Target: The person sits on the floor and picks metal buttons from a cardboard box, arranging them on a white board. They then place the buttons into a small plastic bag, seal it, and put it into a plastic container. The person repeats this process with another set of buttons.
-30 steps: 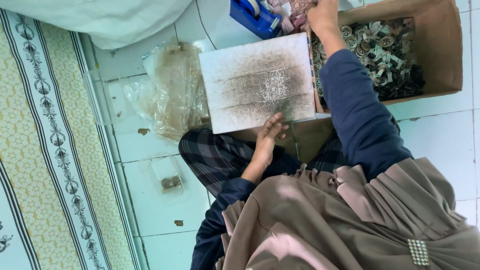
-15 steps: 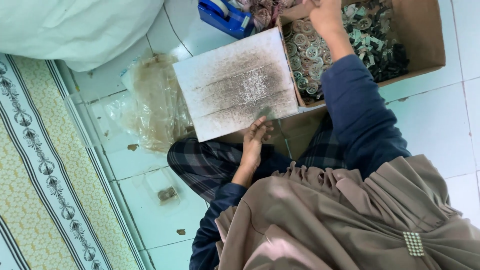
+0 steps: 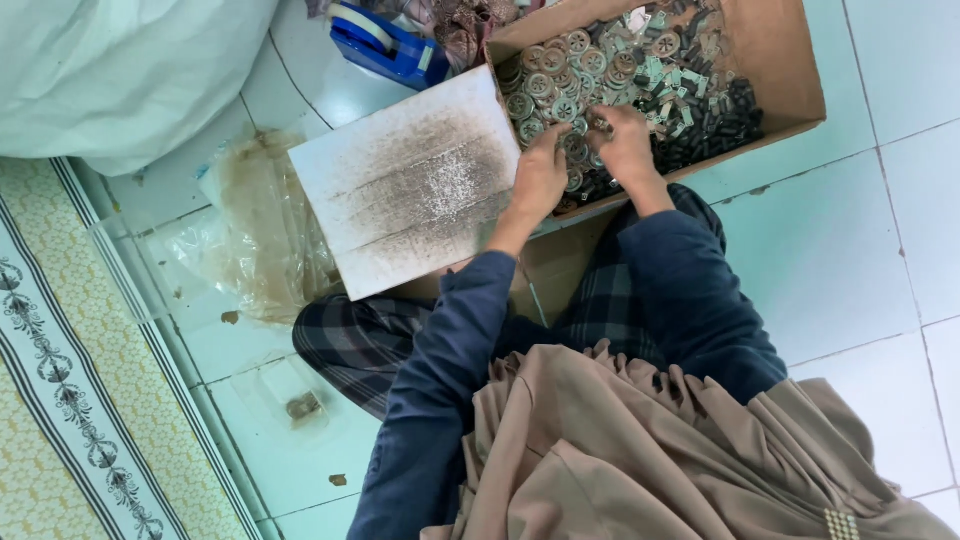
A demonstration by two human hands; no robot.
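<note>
- We sit on a pale tiled floor, with a patterned mat along one edge and a white sack at the top corner
- A cardboard box lies in front of us, its long axis running across our reach; a worn white board lies against its near-left side, and a crumpled clear bag is beside the board
- A blue tape dispenser sits beyond the board
- Inside the box: round metal buttons heaped toward the left end, dark small parts toward the right
- Our left hand rests at the box's near edge, fingers curled onto the buttons; we cannot tell whether it holds one
- Our right hand is just beside it and further in, fingertips pinched on a small piece among the buttons; both hands nearly touch
</note>
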